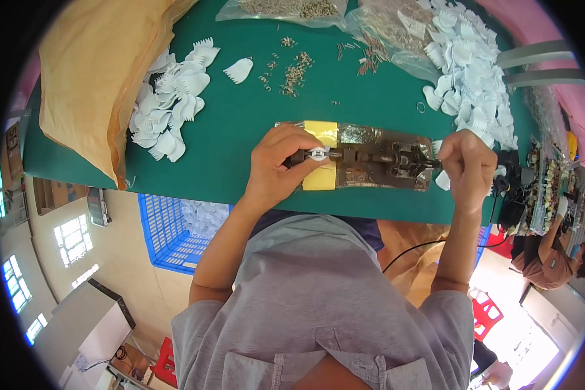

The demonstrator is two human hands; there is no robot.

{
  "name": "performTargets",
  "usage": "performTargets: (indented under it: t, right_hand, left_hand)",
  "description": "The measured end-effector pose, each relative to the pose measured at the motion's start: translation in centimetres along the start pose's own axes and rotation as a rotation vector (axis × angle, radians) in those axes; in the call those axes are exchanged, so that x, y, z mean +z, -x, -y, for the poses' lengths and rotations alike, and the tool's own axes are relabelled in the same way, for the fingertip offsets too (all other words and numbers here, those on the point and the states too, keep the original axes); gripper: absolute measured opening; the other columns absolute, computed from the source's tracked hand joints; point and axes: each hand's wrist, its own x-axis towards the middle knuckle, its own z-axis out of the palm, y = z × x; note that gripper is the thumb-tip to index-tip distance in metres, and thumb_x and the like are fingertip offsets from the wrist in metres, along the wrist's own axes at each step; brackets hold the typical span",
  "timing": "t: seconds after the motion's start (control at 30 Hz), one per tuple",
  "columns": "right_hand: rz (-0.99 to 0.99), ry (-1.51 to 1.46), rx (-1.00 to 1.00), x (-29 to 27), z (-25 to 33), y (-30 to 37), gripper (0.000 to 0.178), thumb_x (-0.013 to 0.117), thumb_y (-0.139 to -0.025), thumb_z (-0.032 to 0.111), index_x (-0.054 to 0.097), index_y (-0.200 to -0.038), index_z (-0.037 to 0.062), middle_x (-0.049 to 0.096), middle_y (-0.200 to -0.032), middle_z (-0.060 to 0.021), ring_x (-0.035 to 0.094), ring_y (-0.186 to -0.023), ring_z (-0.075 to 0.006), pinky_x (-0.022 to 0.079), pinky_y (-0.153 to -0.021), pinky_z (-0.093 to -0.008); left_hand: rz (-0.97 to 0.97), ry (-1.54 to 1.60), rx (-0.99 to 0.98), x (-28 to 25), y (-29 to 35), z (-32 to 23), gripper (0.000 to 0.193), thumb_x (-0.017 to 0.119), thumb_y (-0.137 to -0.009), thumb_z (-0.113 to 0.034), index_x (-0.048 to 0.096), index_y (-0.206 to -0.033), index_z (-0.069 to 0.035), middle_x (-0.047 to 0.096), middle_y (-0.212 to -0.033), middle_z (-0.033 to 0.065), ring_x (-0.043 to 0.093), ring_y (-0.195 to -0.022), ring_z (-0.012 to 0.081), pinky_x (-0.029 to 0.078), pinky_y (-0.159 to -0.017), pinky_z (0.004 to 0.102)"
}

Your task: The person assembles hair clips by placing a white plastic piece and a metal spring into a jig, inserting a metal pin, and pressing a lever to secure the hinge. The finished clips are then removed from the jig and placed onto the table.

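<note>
My left hand (281, 164) pinches a small white plastic piece (318, 154) between thumb and forefinger, at the left end of a dark metal clamp fixture (370, 157). Yellow tape (320, 181) crosses the fixture's base just beside those fingers. At the fixture's other end my right hand (468, 170) is closed, its curled fingers around the end of the clamp's lever (430, 165); the grip itself is mostly hidden. White toothed plastic pieces (169, 107) lie heaped on the left of the green table (240, 117), with one loose piece (238, 71) apart from them.
A large brown paper bag (91, 84) stands at the left. Small metal parts (296, 75) and thin pins (372, 56) are scattered beyond the fixture, near clear plastic bags (390, 26). Another white heap (474, 78) covers the right. A blue crate (169, 227) sits below the table.
</note>
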Motion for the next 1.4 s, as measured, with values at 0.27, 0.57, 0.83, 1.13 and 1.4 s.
performTargets:
  t: [0.27, 0.57, 0.83, 1.13, 1.4]
  right_hand:
    - [-0.129, -0.895, 0.045, -4.7, -3.7, 0.7, 0.044, 0.037, -0.117, 0.031, 0.052, -0.082, 0.0089, 0.030, -0.051, 0.0057, 0.023, -0.040, -0.0063, 0.025, -0.043, -0.0257]
    - [-0.144, -0.961, 0.058, -5.5, -4.7, 0.7, 0.041, 0.038, -0.117, 0.027, 0.051, -0.082, 0.0089, 0.030, -0.052, 0.0048, 0.023, -0.040, -0.0062, 0.027, -0.042, -0.0256]
    - [-0.324, -0.770, 0.187, -6.9, -5.3, 3.5, 0.030, 0.049, -0.113, 0.029, 0.057, -0.094, 0.0074, 0.033, -0.065, 0.0059, 0.033, -0.060, -0.0067, 0.039, -0.062, -0.0272]
    - [-0.653, 0.123, 0.120, -5.4, -6.3, 8.6, 0.021, 0.067, -0.100, 0.005, 0.069, -0.120, -0.0030, 0.075, -0.110, -0.0097, 0.069, -0.101, -0.0145, 0.053, -0.091, -0.0277]
    - [-0.461, 1.008, 0.108, -2.9, -8.0, 10.2, 0.031, 0.077, -0.088, 0.014, 0.072, -0.117, 0.0056, 0.068, -0.105, -0.0123, 0.064, -0.103, -0.0328, 0.052, -0.086, -0.0424]
  left_hand:
    - [-0.035, 0.334, 0.066, -1.9, -0.6, -1.9, 0.024, 0.087, -0.079, 0.001, 0.074, -0.098, -0.003, 0.075, -0.102, 0.0051, 0.066, -0.094, 0.0210, 0.052, -0.081, 0.0344]
    - [-0.102, -0.409, -0.504, -15.3, 11.1, -7.7, 0.042, 0.091, -0.071, -0.004, 0.071, -0.108, -0.003, 0.072, -0.105, 0.0071, 0.067, -0.096, 0.0208, 0.052, -0.085, 0.0338]
    - [-0.127, -0.625, -0.081, -10.3, -5.1, -1.1, 0.039, 0.080, -0.088, -0.017, 0.069, -0.122, -0.002, 0.069, -0.117, 0.0152, 0.068, -0.099, 0.0321, 0.055, -0.087, 0.0404]
    - [0.068, -1.228, -0.009, -9.9, -10.2, 5.7, 0.019, 0.068, -0.092, -0.012, 0.066, -0.106, 0.001, 0.068, -0.104, 0.0224, 0.067, -0.096, 0.0427, 0.055, -0.082, 0.0510]
    - [-0.012, -0.453, -0.025, -7.9, -2.7, -9.3, 0.031, 0.074, -0.086, 0.007, 0.077, -0.115, -0.004, 0.074, -0.101, 0.0074, 0.068, -0.086, 0.0160, 0.055, -0.075, 0.0281]
